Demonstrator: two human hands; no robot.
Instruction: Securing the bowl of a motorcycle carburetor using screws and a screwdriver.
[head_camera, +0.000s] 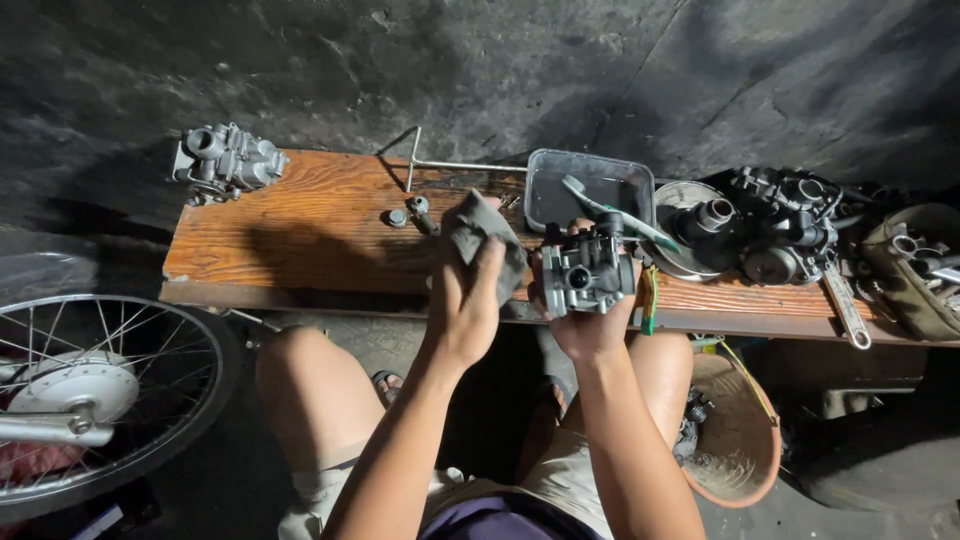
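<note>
Head view showed your right hand (590, 325) gripping a carburetor (588, 270) and your left hand (465, 305) clutching a grey rag (485, 235), wiping seemingly midway, a second carburetor (225, 160) waiting on the tabletop (300, 230).

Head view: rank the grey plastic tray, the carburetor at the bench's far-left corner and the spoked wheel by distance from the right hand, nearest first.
1. Grey plastic tray, just beyond the right hand.
2. Carburetor at the bench's left corner, far left.
3. Spoked wheel, lower left, beside the knee.
</note>
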